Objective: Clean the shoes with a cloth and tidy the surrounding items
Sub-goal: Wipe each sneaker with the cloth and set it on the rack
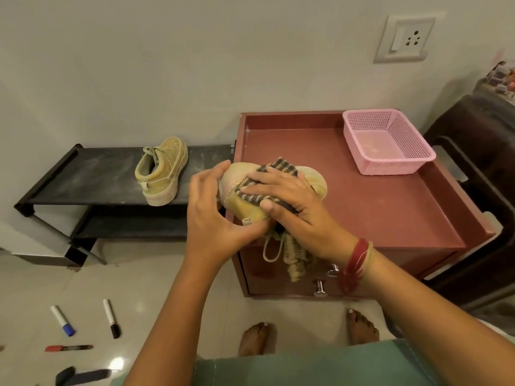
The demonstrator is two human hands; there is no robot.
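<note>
I hold a tan sneaker on its side over the front left corner of the red cabinet top. My left hand grips its heel end. My right hand presses a striped cloth flat against the shoe's side; the cloth's loose end and a lace hang down past the cabinet front. The second tan sneaker stands upright on the black shoe rack to the left, toe towards the wall.
An empty pink mesh basket sits at the cabinet's back right. Markers lie on the floor at lower left: blue-capped, black-capped, and a red one. A dark object lies near the bottom edge. A dark chair stands right.
</note>
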